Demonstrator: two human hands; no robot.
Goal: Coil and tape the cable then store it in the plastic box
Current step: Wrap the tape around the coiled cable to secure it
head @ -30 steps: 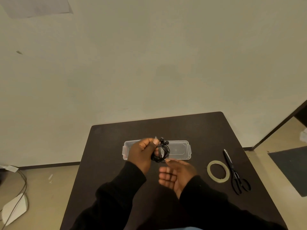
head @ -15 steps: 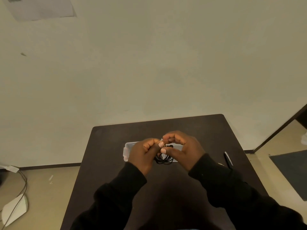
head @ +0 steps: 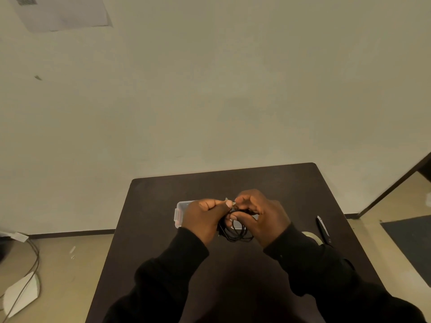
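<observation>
A thin black cable (head: 236, 234) hangs in loose loops between my two hands, above the dark table (head: 233, 276). My left hand (head: 203, 220) is closed around the left side of the coil, thumb pressed on top. My right hand (head: 261, 215) pinches the coil's top from the right. Behind the hands lies the clear plastic box (head: 181, 212), mostly hidden; only its left end shows. A roll of clear tape (head: 313, 237) lies to the right, partly behind my right sleeve.
Black-handled scissors (head: 323, 228) lie on the table right of the tape roll, near the right edge. On the floor to the left are a white object and cables (head: 21, 292). A plain wall rises behind the table.
My right hand rose from palm-up below the coil and closed on the cable beside the left hand. Since then both hands have held the coil almost still.
</observation>
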